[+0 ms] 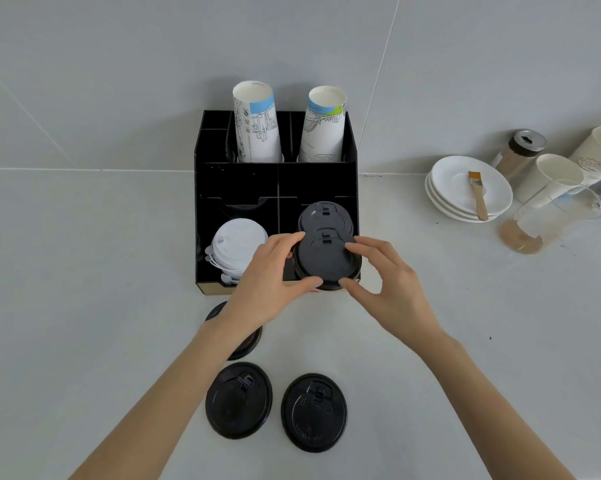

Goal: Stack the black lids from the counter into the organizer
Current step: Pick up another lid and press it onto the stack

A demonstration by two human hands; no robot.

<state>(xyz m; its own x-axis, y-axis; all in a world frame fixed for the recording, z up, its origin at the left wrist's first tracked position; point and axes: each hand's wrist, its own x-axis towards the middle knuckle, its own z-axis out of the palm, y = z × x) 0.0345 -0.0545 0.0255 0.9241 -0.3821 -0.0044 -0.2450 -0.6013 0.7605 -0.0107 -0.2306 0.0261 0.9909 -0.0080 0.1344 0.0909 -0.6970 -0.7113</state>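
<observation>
A black organizer (278, 181) stands against the wall. Its front right compartment holds black lids (323, 214); its front left one holds white lids (238, 245). Both of my hands grip one black lid (325, 261) just above the organizer's front right edge: my left hand (269, 282) pinches its left rim, my right hand (387, 282) its right rim. On the counter in front lie two whole black lids (238, 400) (313, 412) side by side. A third black lid (249, 341) is mostly hidden under my left wrist.
Two stacks of paper cups (255, 123) (323, 124) stand in the organizer's rear slots. To the right sit stacked white saucers (446, 192) with a small brush (477, 195), a tipped glass (548, 216), paper cups (552, 178) and a shaker jar (521, 150).
</observation>
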